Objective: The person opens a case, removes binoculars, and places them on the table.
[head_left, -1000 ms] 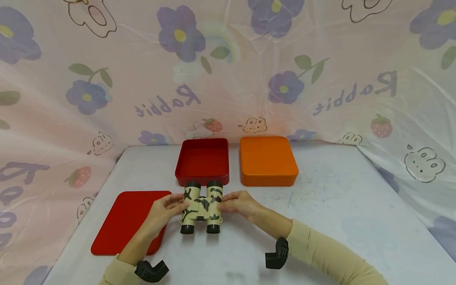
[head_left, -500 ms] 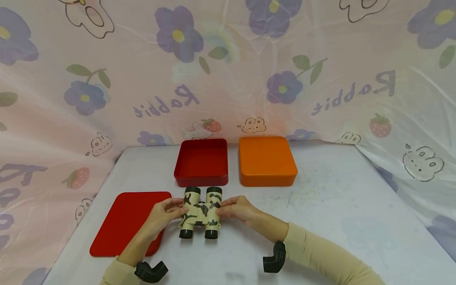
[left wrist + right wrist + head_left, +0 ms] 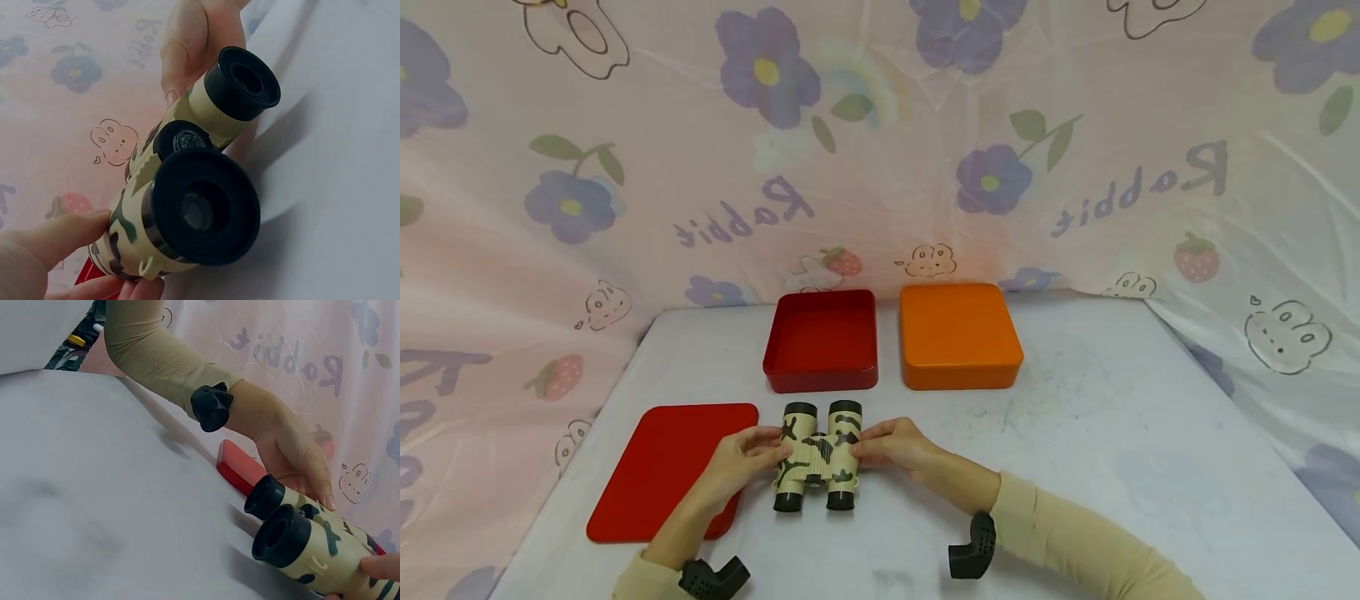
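Note:
Camouflage-patterned binoculars (image 3: 817,457) with black eyepieces and black front rims are held between both hands over the white table. My left hand (image 3: 741,463) grips the left barrel, thumb on top and fingers beneath. From the other side my right hand (image 3: 901,445) grips the right barrel in the same way. The left wrist view shows the eyepieces of the binoculars (image 3: 206,206) close up, with a small compass dial between them. In the right wrist view the left hand (image 3: 290,444) reaches round the far barrel.
Behind the binoculars stands an open red box (image 3: 822,342). Right of it is an orange box (image 3: 958,337) with its flat face up. A flat red lid (image 3: 651,467) lies on the table at the left, partly under the left forearm. A patterned cloth (image 3: 880,167) hangs behind.
Both hands have drawn the binoculars toward the body, away from the red box, opening a gap in front of it. The head view has shifted slightly. The boxes and lid stay put.

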`<control>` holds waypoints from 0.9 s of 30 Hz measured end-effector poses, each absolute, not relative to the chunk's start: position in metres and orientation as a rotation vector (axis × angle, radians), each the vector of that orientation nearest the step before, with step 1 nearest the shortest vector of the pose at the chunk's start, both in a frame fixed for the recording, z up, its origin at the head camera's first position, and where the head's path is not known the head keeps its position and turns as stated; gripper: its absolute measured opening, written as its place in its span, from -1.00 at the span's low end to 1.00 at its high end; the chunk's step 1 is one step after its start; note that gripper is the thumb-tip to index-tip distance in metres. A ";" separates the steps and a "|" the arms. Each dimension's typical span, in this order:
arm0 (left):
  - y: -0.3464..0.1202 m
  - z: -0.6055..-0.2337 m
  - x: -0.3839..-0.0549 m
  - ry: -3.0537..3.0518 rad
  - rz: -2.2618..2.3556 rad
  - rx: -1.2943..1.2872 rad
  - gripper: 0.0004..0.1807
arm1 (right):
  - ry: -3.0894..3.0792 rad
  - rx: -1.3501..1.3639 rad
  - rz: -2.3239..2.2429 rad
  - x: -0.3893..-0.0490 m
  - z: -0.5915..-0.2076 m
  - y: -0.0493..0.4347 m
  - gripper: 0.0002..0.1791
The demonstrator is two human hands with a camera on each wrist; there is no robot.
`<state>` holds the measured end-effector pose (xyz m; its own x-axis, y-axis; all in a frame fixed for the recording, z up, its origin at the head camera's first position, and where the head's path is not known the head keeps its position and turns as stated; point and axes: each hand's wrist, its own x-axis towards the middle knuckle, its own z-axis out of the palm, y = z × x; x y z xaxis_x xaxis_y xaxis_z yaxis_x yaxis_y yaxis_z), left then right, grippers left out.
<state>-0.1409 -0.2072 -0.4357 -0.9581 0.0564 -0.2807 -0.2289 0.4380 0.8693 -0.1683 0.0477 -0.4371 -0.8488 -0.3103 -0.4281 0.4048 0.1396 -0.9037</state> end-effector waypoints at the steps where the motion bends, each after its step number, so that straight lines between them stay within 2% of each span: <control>1: -0.207 -0.436 -0.140 2.422 1.530 -0.151 -0.39 | 1.892 0.091 -1.761 -0.168 -0.437 0.047 -0.69; 27: -0.210 -0.440 -0.138 2.409 1.507 -0.143 -0.40 | 1.833 0.125 -1.778 -0.164 -0.444 0.048 -0.67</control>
<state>-0.1385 -0.2103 -0.4403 -0.9513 0.0718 -0.2997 -0.2381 0.4464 0.8626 -0.1642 0.0479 -0.4437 -0.8293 -0.3198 -0.4583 0.4483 0.1089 -0.8872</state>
